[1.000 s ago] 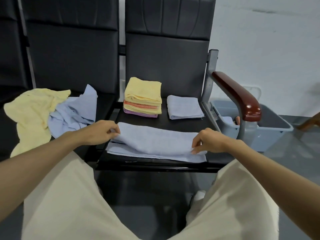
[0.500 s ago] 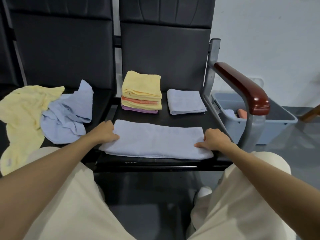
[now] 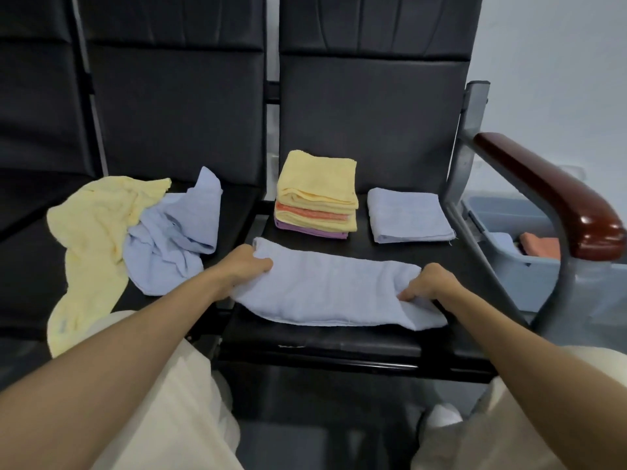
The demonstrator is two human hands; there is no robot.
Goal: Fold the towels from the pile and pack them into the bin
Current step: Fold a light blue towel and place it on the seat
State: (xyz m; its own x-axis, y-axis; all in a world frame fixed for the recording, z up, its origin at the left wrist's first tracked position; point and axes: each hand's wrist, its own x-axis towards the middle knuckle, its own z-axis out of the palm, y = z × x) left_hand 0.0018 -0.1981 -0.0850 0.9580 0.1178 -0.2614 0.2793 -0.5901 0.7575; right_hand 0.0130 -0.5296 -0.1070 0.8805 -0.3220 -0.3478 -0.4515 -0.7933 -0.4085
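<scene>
Now, L hand (image 3: 249, 266) gripping blue towel (image 3: 325, 290) at left end, R hand (image 3: 425, 283) gripping right end

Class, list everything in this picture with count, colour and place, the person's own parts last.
long towel: one, blue, right seat front
folded towel: one, blue, right seat back
towel stack: one, yellow-orange-purple, beside folded towel
crumpled yellow towel: one, yellow, next seat left
crumpled blue towel: one, blue, beside it
bin: one, grey, floor, beyond armrest
armrest: one, reddish-brown, right
seats: three, black, in row
left grip: one, bare, holds long towel's left end
right grip: one, bare, holds right end
</scene>
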